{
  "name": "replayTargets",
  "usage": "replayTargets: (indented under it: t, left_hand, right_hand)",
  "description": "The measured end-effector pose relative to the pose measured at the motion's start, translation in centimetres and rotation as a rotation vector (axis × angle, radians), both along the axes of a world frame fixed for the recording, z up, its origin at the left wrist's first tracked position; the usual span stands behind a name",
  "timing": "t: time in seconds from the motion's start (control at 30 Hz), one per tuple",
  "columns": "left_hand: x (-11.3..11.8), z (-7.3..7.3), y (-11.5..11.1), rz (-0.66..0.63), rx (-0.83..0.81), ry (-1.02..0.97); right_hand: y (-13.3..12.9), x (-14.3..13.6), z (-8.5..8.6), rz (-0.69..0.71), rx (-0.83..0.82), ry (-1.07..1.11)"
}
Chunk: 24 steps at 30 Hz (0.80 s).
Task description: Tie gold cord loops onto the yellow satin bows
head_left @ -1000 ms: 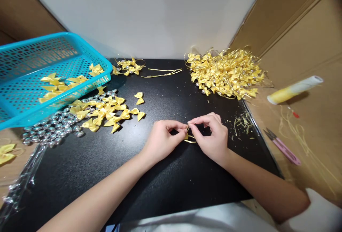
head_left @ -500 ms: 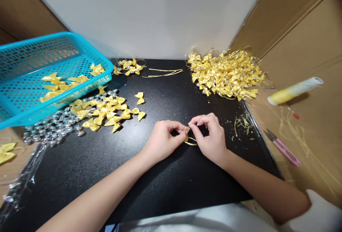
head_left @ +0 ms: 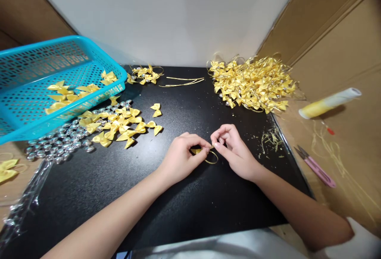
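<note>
Near the middle of the black table my left hand (head_left: 184, 155) pinches a thin gold cord (head_left: 213, 163) between thumb and fingertips. The cord curves in a loop under the fingers, and part of a yellow bow (head_left: 195, 151) shows behind the left thumb. Just to the right, my right hand (head_left: 233, 149) has thumb and index finger closed at the cord's end, with the fingertips of both hands nearly touching. The fingers partly hide where the cord ends meet.
A blue basket (head_left: 29, 126) holding yellow bows stands at the left. Silver beads (head_left: 64, 142) and loose bows (head_left: 119, 126) lie beside it. A large bow pile (head_left: 253, 84) is at the back right; pink-handled snips (head_left: 320, 172) and a roll (head_left: 330, 102) lie further right.
My right hand has turned slightly and its fingertips have moved a little away from the left ones. More of the bow now shows by my left hand, and the loop has shifted left.
</note>
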<state>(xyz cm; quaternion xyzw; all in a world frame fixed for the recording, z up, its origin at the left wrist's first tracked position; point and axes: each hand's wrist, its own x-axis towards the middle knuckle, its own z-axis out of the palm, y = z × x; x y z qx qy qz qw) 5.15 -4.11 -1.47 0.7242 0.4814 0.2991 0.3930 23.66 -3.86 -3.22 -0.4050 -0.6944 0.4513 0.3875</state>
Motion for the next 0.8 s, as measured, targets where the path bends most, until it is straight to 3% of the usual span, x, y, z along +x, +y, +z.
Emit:
replayTargets:
  t: [0.13,0.27,0.57,0.8]
  left_hand:
    - [-0.3,-0.2,0.0,-0.032,0.003,0.002]
    - [-0.5,-0.2,-0.1,-0.041,-0.013,-0.023]
    - [-0.5,-1.1,-0.2,0.096,-0.082,-0.175]
    - [-0.5,-1.4,-0.3,0.115,-0.039,-0.137]
  right_hand:
    - [0.9,0.4,0.6,0.092,-0.222,0.129]
    - [1.3,0.5,0.8,0.089,-0.343,0.168]
    - [0.3,-0.2,0.5,-0.089,-0.111,-0.052]
    - [0.2,-0.6,1.0,-0.103,-0.11,-0.04]
